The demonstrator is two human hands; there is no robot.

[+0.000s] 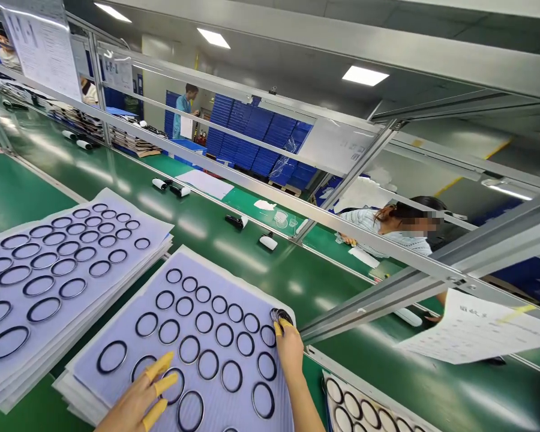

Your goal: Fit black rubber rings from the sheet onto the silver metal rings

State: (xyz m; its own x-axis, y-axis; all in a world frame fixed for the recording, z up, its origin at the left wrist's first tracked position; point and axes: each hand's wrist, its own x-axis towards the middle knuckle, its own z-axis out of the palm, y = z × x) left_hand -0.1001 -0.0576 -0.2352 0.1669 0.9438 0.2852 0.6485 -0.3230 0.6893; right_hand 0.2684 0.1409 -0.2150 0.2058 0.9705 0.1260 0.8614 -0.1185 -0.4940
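The right hand (290,351) is pinching a small bunch of black rubber rings (281,317) at the sheet's corner, while the open left hand (135,399) is resting among rows of rings (204,322) on a white sheet (126,327), most rings lying in place

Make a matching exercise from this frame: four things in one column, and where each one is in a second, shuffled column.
Things:
1. Right hand
2. Left hand
3. Stacked blue boxes
4. Co-worker in a striped shirt

Places:
A. In the background, on a wooden pallet
B. Over the lower part of a lavender sheet printed or laid with black rings
C. Across the green conveyor belt, at the right of the view
D. At the sheet's far corner, fingertips on a bundle of black rings

Pairs: 1-D, 2-B, 3-A, 4-C
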